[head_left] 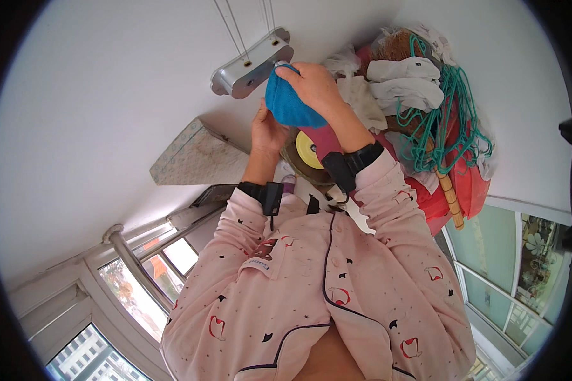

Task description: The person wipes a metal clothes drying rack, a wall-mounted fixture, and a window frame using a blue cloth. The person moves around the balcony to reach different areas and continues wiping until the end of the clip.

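My right hand (314, 82) is closed on a blue cloth (289, 105), its thumb pressed over the top edge. The cloth hangs against the right end of a silver metal housing (254, 63) fixed to the white wall, with thin cables running up from it. Just below, my left hand (270, 133) is raised at the cloth's lower left edge, thumb pointing up. The cloth hides most of that hand's fingers, so I cannot tell whether they grip it. A small round metal part of the housing shows just above the cloth.
An ironing-board-like panel (200, 155) leans at the left wall. Green hangers (454, 120), folded white cloths (403, 82), red bags (470, 184) and a bamboo-like handle (449, 197) crowd the right corner. A yellow disc (307, 150) lies below my hands; a metal rail (136, 267) runs along the window.
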`<state>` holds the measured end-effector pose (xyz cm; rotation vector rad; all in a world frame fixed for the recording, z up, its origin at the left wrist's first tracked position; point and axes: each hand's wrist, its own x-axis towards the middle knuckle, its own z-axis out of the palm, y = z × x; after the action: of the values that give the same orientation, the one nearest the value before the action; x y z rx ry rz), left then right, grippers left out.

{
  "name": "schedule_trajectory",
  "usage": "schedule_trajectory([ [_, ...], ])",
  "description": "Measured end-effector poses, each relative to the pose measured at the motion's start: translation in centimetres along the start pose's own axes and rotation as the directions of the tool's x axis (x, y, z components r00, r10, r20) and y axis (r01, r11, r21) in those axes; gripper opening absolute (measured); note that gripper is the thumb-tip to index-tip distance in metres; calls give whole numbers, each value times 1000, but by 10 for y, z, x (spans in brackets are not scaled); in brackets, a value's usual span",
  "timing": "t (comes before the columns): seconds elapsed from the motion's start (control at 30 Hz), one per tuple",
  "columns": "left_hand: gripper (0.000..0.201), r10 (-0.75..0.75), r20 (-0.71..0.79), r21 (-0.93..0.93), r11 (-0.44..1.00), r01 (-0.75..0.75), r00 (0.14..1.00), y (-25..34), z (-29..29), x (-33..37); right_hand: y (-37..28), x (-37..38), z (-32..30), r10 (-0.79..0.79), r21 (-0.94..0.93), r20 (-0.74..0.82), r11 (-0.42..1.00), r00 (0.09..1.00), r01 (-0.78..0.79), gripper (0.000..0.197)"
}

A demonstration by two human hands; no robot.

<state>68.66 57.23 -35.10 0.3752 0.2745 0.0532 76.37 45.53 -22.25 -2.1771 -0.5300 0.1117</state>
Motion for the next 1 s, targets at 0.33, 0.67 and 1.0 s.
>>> schedule_trajectory([
  [0.33, 31, -120, 182, -34, 991, 128, 976, 15, -14, -7, 15, 7, -25, -119, -43, 262, 990, 958, 135, 51],
  [0.67, 28, 21, 420, -309, 943, 121, 907, 79, 79, -76, 60, -135, -87, 39, 206, 325, 972, 945, -111, 36],
  [1.0, 19, 15, 540, -206, 972, 115, 842, 38, 173, 18, 46, -196, -133, 79, 334, 138, 935, 987, -121, 28],
])
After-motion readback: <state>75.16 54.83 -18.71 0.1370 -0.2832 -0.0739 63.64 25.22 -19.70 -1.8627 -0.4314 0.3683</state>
